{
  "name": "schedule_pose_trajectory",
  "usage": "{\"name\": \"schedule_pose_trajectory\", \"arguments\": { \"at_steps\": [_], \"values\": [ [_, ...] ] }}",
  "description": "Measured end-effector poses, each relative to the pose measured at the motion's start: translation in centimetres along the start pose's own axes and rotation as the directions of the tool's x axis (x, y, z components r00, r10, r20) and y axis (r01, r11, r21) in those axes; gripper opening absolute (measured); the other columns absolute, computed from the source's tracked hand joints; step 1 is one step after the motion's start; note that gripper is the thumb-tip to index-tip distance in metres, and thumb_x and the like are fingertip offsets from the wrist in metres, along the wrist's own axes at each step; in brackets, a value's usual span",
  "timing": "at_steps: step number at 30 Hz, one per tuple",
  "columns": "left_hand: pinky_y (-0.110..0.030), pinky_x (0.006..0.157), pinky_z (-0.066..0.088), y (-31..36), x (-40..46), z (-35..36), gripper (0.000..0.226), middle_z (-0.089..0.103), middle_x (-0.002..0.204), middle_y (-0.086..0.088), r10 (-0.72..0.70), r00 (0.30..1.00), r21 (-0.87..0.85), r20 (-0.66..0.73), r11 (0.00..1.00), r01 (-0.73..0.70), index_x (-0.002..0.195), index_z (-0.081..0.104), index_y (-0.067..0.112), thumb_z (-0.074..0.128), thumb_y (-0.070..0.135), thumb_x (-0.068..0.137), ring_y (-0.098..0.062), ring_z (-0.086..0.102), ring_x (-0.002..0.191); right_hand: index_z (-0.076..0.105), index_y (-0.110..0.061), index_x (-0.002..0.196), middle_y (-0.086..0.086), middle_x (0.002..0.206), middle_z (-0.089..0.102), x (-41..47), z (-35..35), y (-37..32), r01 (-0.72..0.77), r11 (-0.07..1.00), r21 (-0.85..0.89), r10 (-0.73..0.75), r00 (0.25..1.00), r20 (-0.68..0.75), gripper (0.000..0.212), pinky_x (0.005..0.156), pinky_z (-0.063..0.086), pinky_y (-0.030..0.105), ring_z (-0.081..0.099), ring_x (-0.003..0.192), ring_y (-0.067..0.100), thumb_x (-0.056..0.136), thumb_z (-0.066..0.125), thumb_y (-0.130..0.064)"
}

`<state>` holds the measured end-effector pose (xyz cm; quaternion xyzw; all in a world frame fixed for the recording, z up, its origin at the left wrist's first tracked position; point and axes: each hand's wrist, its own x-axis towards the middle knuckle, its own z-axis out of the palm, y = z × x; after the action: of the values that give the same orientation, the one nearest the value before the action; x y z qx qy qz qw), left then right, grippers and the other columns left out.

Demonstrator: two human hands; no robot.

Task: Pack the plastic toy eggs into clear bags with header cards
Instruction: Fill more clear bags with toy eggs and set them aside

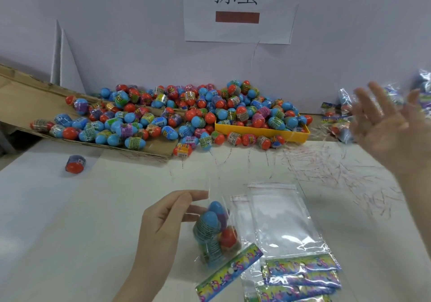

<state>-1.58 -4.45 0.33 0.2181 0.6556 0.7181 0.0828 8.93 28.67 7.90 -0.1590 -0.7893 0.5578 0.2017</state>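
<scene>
A: Head view, progress?
B: Early-to-mid, I'd judge. Big pile of loose toy eggs (186, 115) against the wall, spilling over a cardboard flap (28, 96) and a yellow tray (261, 131). One stray egg (75, 164) sits apart on the table (70, 231). Finished packs (335, 112) are heaped far right, count unclear. Stack of empty bags with header cards (286, 222) is near, so plenty is left.
A: Current bag?
B: Clear bag (215, 234) with eggs inside, about three, colourful header card (229, 271) at the bottom end, mouth up and looking unsealed.
A: Hands?
B: Left hand (163, 227) pinches the bag's upper edge with thumb and fingertips, narrow grip. Right hand (391, 124) is raised at right, blurred, fingers spread wide, holding nothing.
</scene>
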Motion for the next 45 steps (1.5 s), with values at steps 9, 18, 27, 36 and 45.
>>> {"name": "schedule_pose_trajectory", "arguments": {
  "at_steps": [9, 18, 27, 36, 45],
  "values": [
    [-0.016, 0.056, 0.052, -0.1, 0.5, -0.3, 0.047, 0.074, 0.079, 0.000, -0.043, 0.999, -0.026, 0.020, 0.999, 0.044, 0.065, 0.072, 0.016, 0.039, -0.001, 0.093, -0.015, 0.068, 0.063, 0.053, -0.018, 0.127, 0.010, 0.131, 0.052, 0.6, 2.8, -0.1, -0.173, 0.979, -0.109, 0.128, 0.934, -0.334, 0.046, 0.100, 0.039, 0.051, 0.049, 0.123, 0.027, 0.094, 0.037, -0.046],
    [-0.017, 0.060, 0.052, -0.6, 1.4, -0.1, 0.044, 0.074, 0.085, -0.007, -0.196, 0.973, -0.202, 0.121, 0.955, 0.217, 0.070, 0.073, 0.014, 0.037, 0.009, 0.094, -0.013, 0.067, 0.066, 0.046, -0.038, 0.129, 0.003, 0.151, 0.028, -0.5, 7.2, -0.6, -0.143, 0.793, -0.592, 0.079, 0.988, -0.132, 0.054, 0.108, 0.025, 0.050, 0.030, 0.136, 0.019, 0.079, 0.066, -0.045],
    [-0.025, 0.066, 0.046, -1.4, 2.0, 0.1, 0.032, 0.074, 0.087, 0.001, -0.281, 0.932, -0.254, 0.229, 0.907, 0.336, 0.075, 0.076, 0.026, 0.046, 0.035, 0.074, -0.005, 0.065, 0.069, 0.043, -0.036, 0.129, -0.016, 0.126, 0.055, -3.5, 12.7, 0.5, 0.136, 0.837, -0.530, -0.102, 0.990, 0.094, 0.071, 0.089, 0.042, 0.018, 0.053, 0.105, -0.006, 0.065, 0.059, -0.063],
    [-0.019, 0.066, 0.053, -1.3, 1.7, -0.4, 0.030, 0.072, 0.098, 0.010, -0.227, 0.935, -0.174, 0.274, 0.944, 0.280, 0.083, 0.074, 0.036, 0.048, 0.046, 0.073, -0.002, 0.065, 0.083, 0.065, -0.017, 0.103, 0.002, 0.091, 0.073, -5.1, 17.0, 0.8, -0.166, 0.966, 0.196, 0.094, 0.938, 0.332, 0.042, 0.069, 0.051, 0.018, 0.067, 0.082, 0.012, 0.064, 0.068, -0.031],
    [-0.021, 0.064, 0.055, -1.3, 0.5, -0.5, 0.075, 0.073, 0.099, 0.003, -0.282, 0.897, -0.130, 0.341, 0.931, 0.342, 0.107, 0.052, 0.053, 0.085, 0.020, 0.049, -0.016, 0.070, 0.089, 0.067, -0.017, 0.100, 0.005, 0.089, 0.073, -5.8, 17.1, 1.0, -0.156, 0.954, 0.257, 0.104, 0.973, 0.204, 0.021, 0.080, 0.053, 0.025, 0.066, 0.083, 0.020, 0.082, 0.061, -0.010]
  ]
}}
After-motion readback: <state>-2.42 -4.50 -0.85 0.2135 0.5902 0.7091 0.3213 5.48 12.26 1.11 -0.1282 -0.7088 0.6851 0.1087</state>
